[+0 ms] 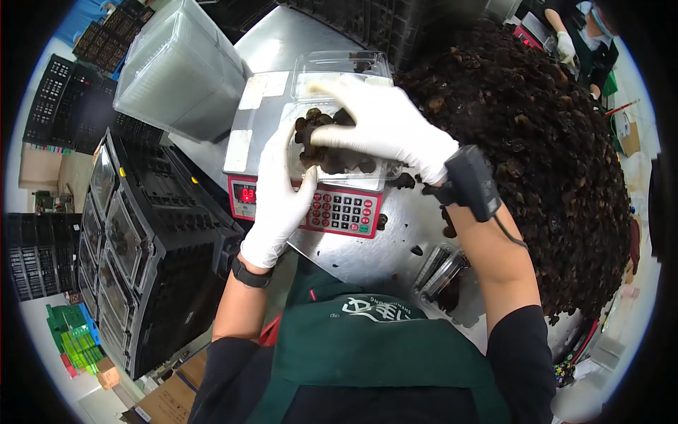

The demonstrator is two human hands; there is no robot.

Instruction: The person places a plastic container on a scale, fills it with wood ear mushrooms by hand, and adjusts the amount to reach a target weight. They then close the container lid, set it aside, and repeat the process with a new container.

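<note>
A clear plastic clamshell box with its lid open sits on a digital scale; dark dried fungus lies in its tray. My left hand, in a white glove, grips the box's near left edge. My right hand, also gloved, lies palm down over the fungus in the tray with its fingers spread. A black device is strapped to my right wrist. A big heap of the same dark fungus covers the steel table to the right.
Stacks of empty clear boxes stand at the back left. Black crates holding filled boxes stand to the left. A few filled boxes lie at the heap's near edge. Another person in white gloves works at the top right.
</note>
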